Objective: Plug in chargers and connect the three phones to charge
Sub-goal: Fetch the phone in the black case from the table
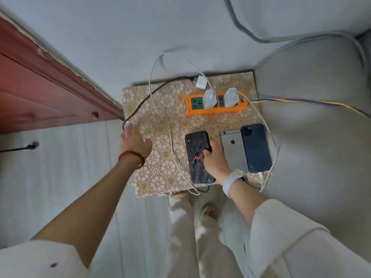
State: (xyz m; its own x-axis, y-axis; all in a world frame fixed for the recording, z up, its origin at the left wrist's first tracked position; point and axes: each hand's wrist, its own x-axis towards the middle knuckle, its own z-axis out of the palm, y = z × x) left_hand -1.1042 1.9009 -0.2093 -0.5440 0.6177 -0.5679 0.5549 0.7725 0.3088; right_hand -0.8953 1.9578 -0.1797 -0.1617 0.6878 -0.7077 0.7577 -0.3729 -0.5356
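From the head view, a black phone point(199, 157) lying on the patterned desk point(160, 121) is held along its right edge by the right hand point(213, 160), whose grip is clamped on it. The left hand point(134, 140) is spread with its grip apart over the desk's left edge, beside a black cable point(144, 101). A silver phone point(233, 150) and a dark blue phone point(256, 148) are laid touching, just right. Two white chargers point(209, 99) are seen plugged into the orange power strip point(215, 104); a third charger point(200, 82) is left lying behind it
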